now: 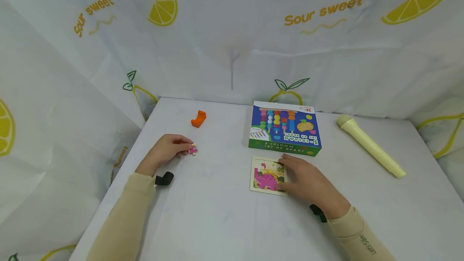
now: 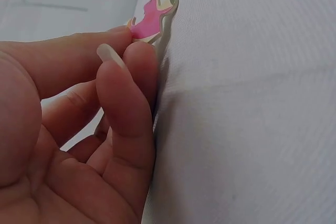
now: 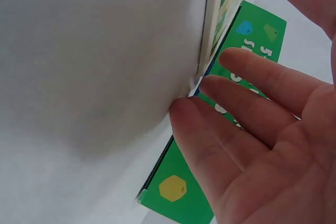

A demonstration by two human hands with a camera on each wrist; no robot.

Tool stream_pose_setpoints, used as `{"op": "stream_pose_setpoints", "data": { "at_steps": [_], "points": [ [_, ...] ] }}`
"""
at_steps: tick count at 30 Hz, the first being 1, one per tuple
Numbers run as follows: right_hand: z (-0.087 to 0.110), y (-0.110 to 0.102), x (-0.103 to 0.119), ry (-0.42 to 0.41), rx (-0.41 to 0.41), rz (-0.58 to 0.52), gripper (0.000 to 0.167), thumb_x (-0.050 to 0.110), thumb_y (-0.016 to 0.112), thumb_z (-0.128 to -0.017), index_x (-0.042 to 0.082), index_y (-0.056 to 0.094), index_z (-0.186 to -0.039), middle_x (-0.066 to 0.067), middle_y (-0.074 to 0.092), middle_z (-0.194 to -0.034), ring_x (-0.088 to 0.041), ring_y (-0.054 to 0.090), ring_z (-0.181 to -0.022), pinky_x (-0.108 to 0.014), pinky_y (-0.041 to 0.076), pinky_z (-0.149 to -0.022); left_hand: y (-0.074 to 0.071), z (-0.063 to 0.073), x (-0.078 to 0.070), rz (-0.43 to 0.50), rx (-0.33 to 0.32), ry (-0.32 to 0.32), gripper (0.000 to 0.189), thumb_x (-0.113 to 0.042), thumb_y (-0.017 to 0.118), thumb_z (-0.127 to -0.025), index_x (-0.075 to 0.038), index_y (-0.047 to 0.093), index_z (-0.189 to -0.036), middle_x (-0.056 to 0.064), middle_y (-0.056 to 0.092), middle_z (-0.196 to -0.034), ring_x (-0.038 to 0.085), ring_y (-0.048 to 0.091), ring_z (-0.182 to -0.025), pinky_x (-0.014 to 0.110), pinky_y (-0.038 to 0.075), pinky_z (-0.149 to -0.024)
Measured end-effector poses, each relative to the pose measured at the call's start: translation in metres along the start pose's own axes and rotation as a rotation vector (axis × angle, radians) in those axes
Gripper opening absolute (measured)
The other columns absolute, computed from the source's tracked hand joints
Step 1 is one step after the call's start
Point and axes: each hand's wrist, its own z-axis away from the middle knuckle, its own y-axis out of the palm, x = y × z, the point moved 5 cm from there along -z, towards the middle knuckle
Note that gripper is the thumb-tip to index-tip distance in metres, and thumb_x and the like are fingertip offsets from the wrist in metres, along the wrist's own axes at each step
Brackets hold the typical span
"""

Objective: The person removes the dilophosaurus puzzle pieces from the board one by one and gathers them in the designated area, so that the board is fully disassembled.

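Observation:
At the left of the table, my left hand (image 1: pixel 168 149) pinches a small pink jigsaw piece (image 1: pixel 193 149) between thumb and fingertips. In the left wrist view the pale-edged jigsaw piece (image 2: pixel 150 19) sticks out past the fingertips, close to the white cloth. My right hand (image 1: pixel 304 178) lies at the right side of a square jigsaw puzzle (image 1: pixel 266 181) with a pink dinosaur picture. Its thumb reaches over the puzzle's edge, and its fingers are by the far right corner. In the right wrist view those fingers (image 3: pixel 247 93) are nearly straight, beside the puzzle's pale frame (image 3: pixel 206 35).
A blue and green bead-set box (image 1: pixel 284 128) stands just behind the puzzle. An orange curved block (image 1: pixel 198 119) lies at the back left. To the right is a pale yellow stick-like object (image 1: pixel 371 146) with a wider end. White printed cloth (image 1: pixel 232 31) hangs behind the table.

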Motion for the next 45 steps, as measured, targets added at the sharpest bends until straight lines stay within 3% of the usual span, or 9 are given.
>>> {"op": "stream_pose_setpoints", "data": {
  "at_steps": [7,15,20,23,28,34,38,45],
  "points": [
    [0.004,-0.002,-0.002,-0.008,0.001,-0.002,0.085,0.052,0.088,-0.087,0.007,0.059,-0.153,-0.018,0.056,-0.161,-0.045,0.051,-0.15,-0.064,0.044,-0.12,0.0,-0.001,0.0,0.039,0.003,0.003,0.035,-0.04,0.082,-0.097,-0.012,0.081,-0.118,0.005,0.077,-0.096,0.017,0.069,-0.086,0.023,0.058,-0.079],
    [0.003,-0.002,0.0,-0.013,0.007,-0.002,0.083,0.047,0.089,-0.088,0.007,0.059,-0.154,-0.018,0.054,-0.163,-0.045,0.05,-0.151,-0.064,0.044,-0.12,-0.005,0.005,-0.003,-0.044,-0.037,-0.034,0.03,-0.038,0.078,-0.1,-0.015,0.081,-0.12,0.004,0.078,-0.105,0.021,0.069,-0.093,0.029,0.055,-0.086],
    [0.003,0.0,-0.001,-0.015,0.005,-0.01,0.083,0.048,0.089,-0.088,0.009,0.059,-0.155,-0.017,0.054,-0.163,-0.044,0.05,-0.152,-0.064,0.044,-0.12,0.004,0.01,-0.025,-0.117,-0.047,0.002,0.027,-0.039,0.078,-0.099,-0.02,0.079,-0.118,0.003,0.076,-0.107,0.023,0.067,-0.096,0.032,0.053,-0.086],
    [0.004,-0.001,-0.002,-0.017,-0.008,-0.003,0.083,0.047,0.09,-0.087,0.008,0.06,-0.154,-0.018,0.055,-0.162,-0.044,0.051,-0.151,-0.064,0.045,-0.119,0.029,0.012,-0.058,-0.147,0.002,0.108,0.023,-0.036,0.079,-0.098,-0.021,0.08,-0.115,0.002,0.076,-0.103,0.022,0.068,-0.095,0.034,0.053,-0.085],
    [0.005,-0.001,-0.004,-0.007,-0.018,-0.004,0.082,0.047,0.091,-0.086,0.009,0.061,-0.153,-0.017,0.056,-0.161,-0.044,0.052,-0.15,-0.063,0.046,-0.119,0.096,0.008,-0.117,-0.211,0.135,0.249,0.026,-0.034,0.081,-0.098,-0.018,0.079,-0.118,-0.003,0.073,-0.1,0.017,0.065,-0.095,0.032,0.055,-0.086],
    [0.004,0.001,-0.005,-0.031,-0.026,-0.018,0.082,0.049,0.09,-0.087,0.009,0.061,-0.153,-0.017,0.056,-0.162,-0.043,0.052,-0.151,-0.062,0.046,-0.119,0.165,0.005,-0.153,-0.328,0.254,0.327,0.027,-0.027,0.083,-0.098,-0.012,0.079,-0.119,-0.004,0.071,-0.097,0.014,0.064,-0.093,0.026,0.056,-0.084],
    [0.005,0.002,-0.006,-0.036,-0.042,-0.005,0.081,0.046,0.091,-0.086,0.008,0.062,-0.151,-0.017,0.058,-0.16,-0.042,0.053,-0.15,-0.061,0.047,-0.118,0.19,0.004,-0.165,-0.372,0.295,0.386,0.027,-0.027,0.082,-0.098,-0.011,0.08,-0.12,-0.005,0.073,-0.1,0.011,0.064,-0.093,0.024,0.056,-0.084],
    [0.007,0.001,-0.006,-0.016,-0.035,-0.022,0.079,0.046,0.09,-0.087,0.01,0.063,-0.151,-0.017,0.059,-0.159,-0.042,0.052,-0.15,-0.061,0.049,-0.117,0.203,0.002,-0.173,-0.456,0.28,0.396,0.03,-0.024,0.081,-0.097,-0.01,0.078,-0.123,-0.003,0.072,-0.107,0.012,0.062,-0.097,0.027,0.057,-0.089]
  ]
}}
